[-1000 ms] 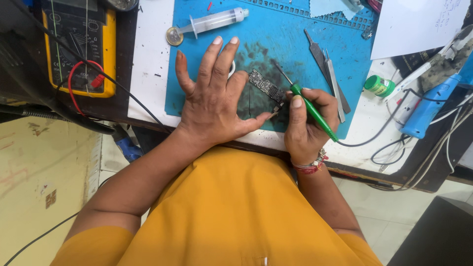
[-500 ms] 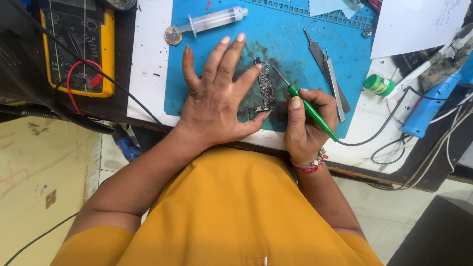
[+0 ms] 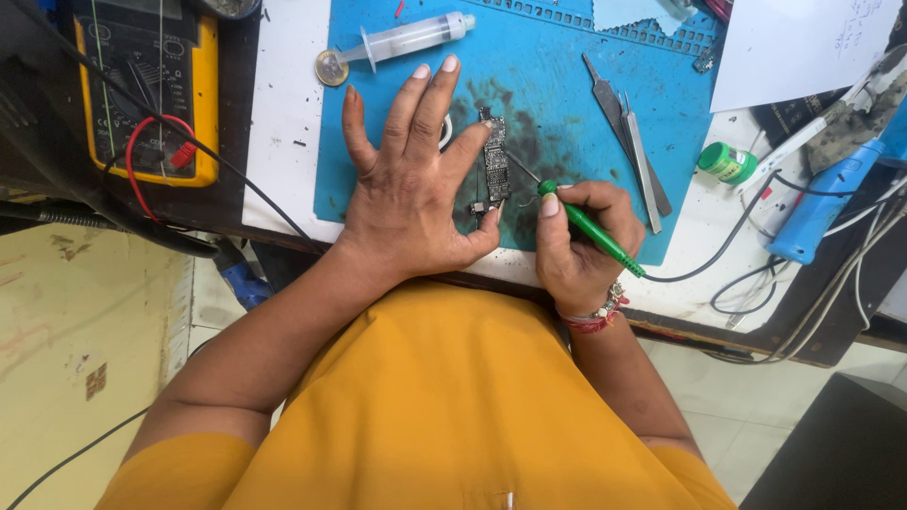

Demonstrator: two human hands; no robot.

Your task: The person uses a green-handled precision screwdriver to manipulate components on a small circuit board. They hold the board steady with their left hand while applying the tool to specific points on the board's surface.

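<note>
On the blue work mat (image 3: 567,94) that covers the middle of the bench lies one narrow circuit board (image 3: 494,161), set lengthwise away from the person, with two metal tweezers (image 3: 631,142) side by side to its right, one clear syringe (image 3: 406,40) along the mat's far edge and one coin (image 3: 331,68) just off the mat's corner beside the syringe tip. One yellow multimeter (image 3: 142,90) sits well to the left with red and black leads, one small green-lidded jar (image 3: 726,162) stands right of the mat, and one blue-handled tool (image 3: 820,208) lies near it among cables. The left hand (image 3: 411,189) rests palm down, fingers spread apart, its index finger and thumb touching the board's left edge and near end. The right hand (image 3: 578,241) is curled, fingers clamped together on one green-handled soldering iron (image 3: 590,229), held like a pen with its thin tip angled against the board's right side.
</note>
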